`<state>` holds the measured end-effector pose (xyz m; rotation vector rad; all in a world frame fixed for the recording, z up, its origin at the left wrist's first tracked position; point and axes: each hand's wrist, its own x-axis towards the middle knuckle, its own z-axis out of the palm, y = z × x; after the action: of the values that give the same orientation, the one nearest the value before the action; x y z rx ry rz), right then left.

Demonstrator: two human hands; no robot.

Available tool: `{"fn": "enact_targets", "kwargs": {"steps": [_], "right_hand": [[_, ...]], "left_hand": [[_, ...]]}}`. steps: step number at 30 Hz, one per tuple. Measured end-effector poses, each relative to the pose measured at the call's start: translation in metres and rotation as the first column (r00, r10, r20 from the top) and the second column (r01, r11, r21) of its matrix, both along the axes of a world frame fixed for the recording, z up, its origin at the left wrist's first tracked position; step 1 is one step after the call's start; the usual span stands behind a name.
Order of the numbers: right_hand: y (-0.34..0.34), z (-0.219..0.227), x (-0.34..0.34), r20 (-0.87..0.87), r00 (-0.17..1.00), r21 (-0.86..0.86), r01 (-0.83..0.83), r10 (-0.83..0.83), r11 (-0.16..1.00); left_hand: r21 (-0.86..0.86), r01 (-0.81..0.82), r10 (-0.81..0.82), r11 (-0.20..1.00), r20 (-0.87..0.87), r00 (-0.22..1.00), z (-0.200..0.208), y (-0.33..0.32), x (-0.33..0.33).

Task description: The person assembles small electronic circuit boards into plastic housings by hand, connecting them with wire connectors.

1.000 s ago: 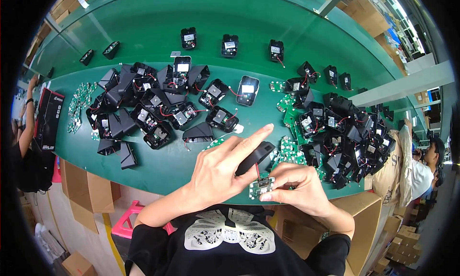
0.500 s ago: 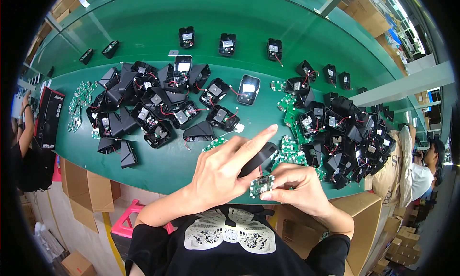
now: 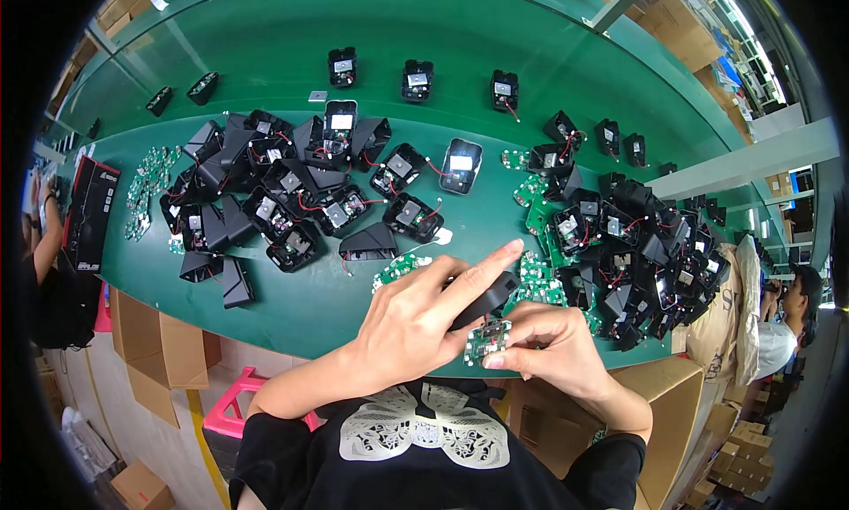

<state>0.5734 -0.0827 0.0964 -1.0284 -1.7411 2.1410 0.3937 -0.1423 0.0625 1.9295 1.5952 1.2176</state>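
Note:
My left hand (image 3: 416,311) grips a black plastic housing (image 3: 489,296), its index finger stretched out along the top. Close beside it, my right hand (image 3: 550,344) pinches a small green circuit board (image 3: 486,340) between thumb and fingers. The board sits just below the housing, near the table's front edge; whether a wire joins them is hard to make out. Beyond my hands lie loose green circuit boards (image 3: 539,284) and an open black housing (image 3: 413,216) with red wires. A black housing lying on its side (image 3: 369,243) is near my left fingers.
Piles of black housings stand at left (image 3: 287,187) and right (image 3: 659,245). More boards (image 3: 146,191) lie far left, by a black box (image 3: 91,216). A belt with spaced housings (image 3: 417,82) runs behind. Cardboard boxes (image 3: 164,346) and a pink stool (image 3: 237,399) are below the edge.
The housing in my left hand has shifted slightly right and tilted a little. My right hand still holds the board, almost in the same place.

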Motion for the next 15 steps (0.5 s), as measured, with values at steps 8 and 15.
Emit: {"fn": "enact_targets", "kwargs": {"steps": [8,15], "right_hand": [[0.000,-0.002,0.002,-0.010,1.000,-0.010,0.028,-0.028,1.000],[-0.001,-0.005,0.005,0.117,0.981,-0.111,0.165,-0.152,0.980]], "left_hand": [[-0.048,0.039,-0.038,0.998,0.035,0.999,0.001,-0.002,0.000],[-0.360,0.669,-0.050,0.650,0.859,0.510,0.005,-0.001,-0.022]]}}
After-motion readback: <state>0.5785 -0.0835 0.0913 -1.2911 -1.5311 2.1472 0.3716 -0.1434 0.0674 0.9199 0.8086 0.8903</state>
